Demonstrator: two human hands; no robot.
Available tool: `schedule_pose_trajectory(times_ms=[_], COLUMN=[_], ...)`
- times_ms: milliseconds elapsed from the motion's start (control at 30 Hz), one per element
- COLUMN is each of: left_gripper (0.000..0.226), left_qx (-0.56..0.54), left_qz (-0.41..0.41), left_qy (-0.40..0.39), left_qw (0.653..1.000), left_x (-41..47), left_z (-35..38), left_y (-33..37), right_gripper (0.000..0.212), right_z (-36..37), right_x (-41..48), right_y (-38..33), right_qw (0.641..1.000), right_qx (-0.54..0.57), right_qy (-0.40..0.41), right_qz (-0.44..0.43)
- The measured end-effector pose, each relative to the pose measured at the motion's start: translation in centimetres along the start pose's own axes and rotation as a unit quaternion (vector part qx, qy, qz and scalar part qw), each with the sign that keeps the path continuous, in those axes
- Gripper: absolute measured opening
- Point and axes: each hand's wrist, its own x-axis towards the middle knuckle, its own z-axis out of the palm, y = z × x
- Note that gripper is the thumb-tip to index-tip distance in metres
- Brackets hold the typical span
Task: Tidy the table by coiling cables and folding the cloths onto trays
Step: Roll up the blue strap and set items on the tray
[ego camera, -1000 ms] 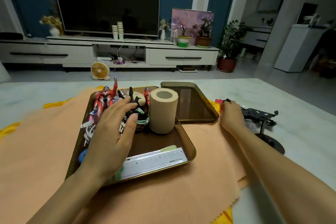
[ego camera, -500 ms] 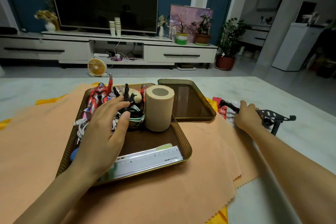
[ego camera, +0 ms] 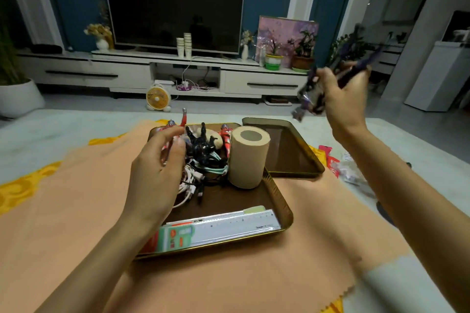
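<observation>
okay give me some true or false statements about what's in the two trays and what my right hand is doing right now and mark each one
1. The paper roll stands upright in the near tray. True.
2. The toy figures are in the far tray. False: they lie in the near tray, behind the cables.
3. The right hand is raised above the table, its fingers curled around a dark object. True.
4. The ruler lies along the far edge of the near tray. False: it lies along the edge nearest the person.
5. The cables are spread on the bare table. False: they are piled in the near tray beside the paper roll.
</observation>
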Motion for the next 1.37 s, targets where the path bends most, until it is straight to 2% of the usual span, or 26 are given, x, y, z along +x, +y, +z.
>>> schedule_pose_trajectory(times_ms=[33,100,167,233,333,433,500,567,600,633,667,700,767,833,900,1067,1133,1200,1300,1367], left_gripper=[0.022,0.033,0.048,0.050,0.036,0.028,0.027,0.026,0.026,0.028,0.033,0.039,0.042,0.032,0.041,0.052,0.052,0.051,0.059,0.040], left_qx=[-0.036,-0.148,-0.252,-0.279,-0.254,-0.255,-0.275,-0.291,-0.269,-0.198,-0.084,0.023,0.111,0.133,0.158,0.199,0.210,0.216,0.207,0.205], left_qz=[-0.015,-0.069,-0.142,-0.188,-0.227,-0.236,-0.265,-0.309,-0.311,-0.276,-0.215,-0.143,-0.053,-0.045,-0.071,-0.089,-0.083,-0.050,-0.049,-0.028], left_qy=[0.000,-0.047,-0.132,-0.177,-0.155,-0.113,-0.120,-0.139,-0.144,-0.146,-0.147,-0.136,-0.105,-0.105,-0.125,-0.197,-0.218,-0.204,-0.181,-0.173], left_qw=[0.999,0.985,0.948,0.925,0.927,0.931,0.916,0.895,0.900,0.929,0.962,0.980,0.987,0.984,0.977,0.956,0.950,0.953,0.960,0.963], left_x=[0.2,0.5,0.6,0.4,0.2,0.2,0.4,0.8,1.0,1.3,1.7,2.1,3.6,6.2,8.8,12.7,12.7,12.4,12.1,12.1], left_z=[-0.3,-0.4,-0.3,-1.0,-1.8,-2.4,-2.7,-3.0,-3.0,-3.4,-3.6,-3.7,-4.0,-3.4,-2.1,2.7,3.7,4.3,4.5,4.6], left_y=[0.3,1.3,2.0,1.9,1.1,-0.1,-0.5,-0.6,-0.7,-1.1,-1.5,-1.9,-2.8,-4.3,-5.8,-9.0,-9.9,-11.1,-12.1,-12.3], right_gripper=[0.016,0.010,0.012,0.020,0.026,0.025,0.023,0.019,0.014,0.010,0.012,0.016,0.028,0.041,0.055,0.043,0.057,0.066,0.059,0.052], right_z=[1.0,2.8,5.2,7.9,10.7,11.8,12.2,12.4,12.4,12.8,13.1,13.3,14.5,16.0,17.7,20.0,20.0,20.0,20.3,20.4], right_x=[-0.6,-2.5,-5.0,-8.0,-11.1,-13.4,-15.0,-15.5,-15.4,-14.9,-14.0,-12.9,-10.3,-7.8,-5.8,-4.4,-4.5,-4.8,-4.7,-4.8], right_y=[-2.3,-6.0,-7.5,-7.6,-6.5,-5.4,-4.8,-4.5,-4.5,-4.5,-4.3,-4.0,-3.6,-3.0,-2.2,1.5,3.0,3.9,4.7,4.8], right_qw=[0.997,0.971,0.930,0.914,0.930,0.923,0.908,0.912,0.912,0.914,0.917,0.919,0.922,0.929,0.933,0.927,0.930,0.928,0.919,0.901], right_qx=[0.054,0.116,0.127,0.120,0.080,0.024,0.038,0.043,0.048,0.047,0.042,0.035,0.029,-0.011,-0.055,-0.130,-0.131,-0.110,-0.148,-0.225], right_qy=[-0.052,-0.208,-0.336,-0.367,-0.327,-0.345,-0.364,-0.337,-0.322,-0.307,-0.284,-0.259,-0.222,-0.206,-0.186,-0.196,-0.168,-0.155,-0.157,-0.173], right_qz=[-0.006,0.016,0.075,0.124,0.148,0.169,0.205,0.232,0.248,0.261,0.276,0.295,0.316,0.308,0.302,0.291,0.300,0.320,0.331,0.328])
